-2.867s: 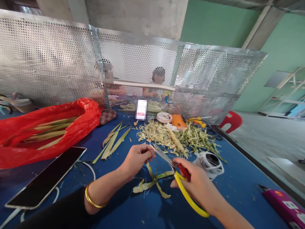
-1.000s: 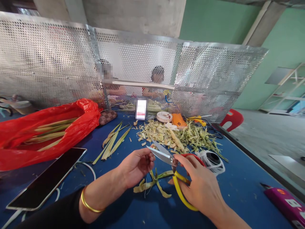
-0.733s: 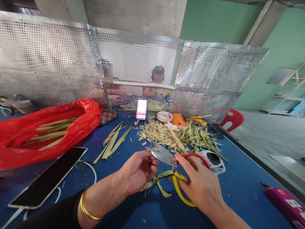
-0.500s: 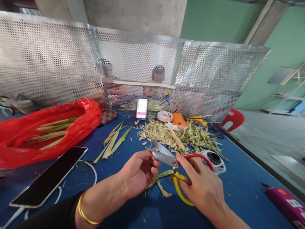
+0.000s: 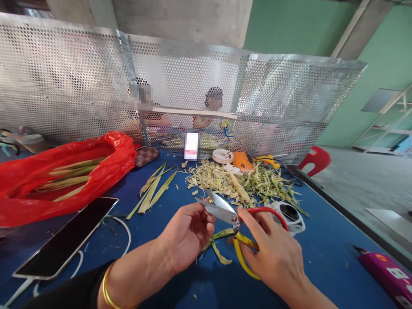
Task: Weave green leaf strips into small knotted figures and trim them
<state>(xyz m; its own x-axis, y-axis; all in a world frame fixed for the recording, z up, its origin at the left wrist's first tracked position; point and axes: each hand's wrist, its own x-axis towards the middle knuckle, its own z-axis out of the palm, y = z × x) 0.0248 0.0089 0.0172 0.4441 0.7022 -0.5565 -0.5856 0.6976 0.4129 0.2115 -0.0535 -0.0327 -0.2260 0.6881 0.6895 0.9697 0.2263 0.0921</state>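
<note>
My right hand (image 5: 273, 240) grips a pair of scissors (image 5: 222, 211) with one red and one yellow handle. Their blades are apart and point up and left, over the fingertips of my left hand (image 5: 189, 231). That hand is closed with its palm turned up, thumb and fingers pinched together; what they hold is mostly hidden. A small pale, round end (image 5: 210, 201) shows between the blades, just above those fingertips. Below the hands, a few green husk strips (image 5: 220, 253) lie on the blue table (image 5: 174, 287).
Shredded husk trimmings (image 5: 238, 184) are heaped behind the hands, near a roll of tape (image 5: 222, 156). To the left are husk strips (image 5: 151, 197), a red plastic bag (image 5: 112, 150) and a cabled phone (image 5: 67, 240). A perforated metal screen (image 5: 193, 73) rises behind; people sit beyond it.
Both hands and the scissors stay almost in place, blades still apart. My left forearm has shifted very slightly to the left.
</note>
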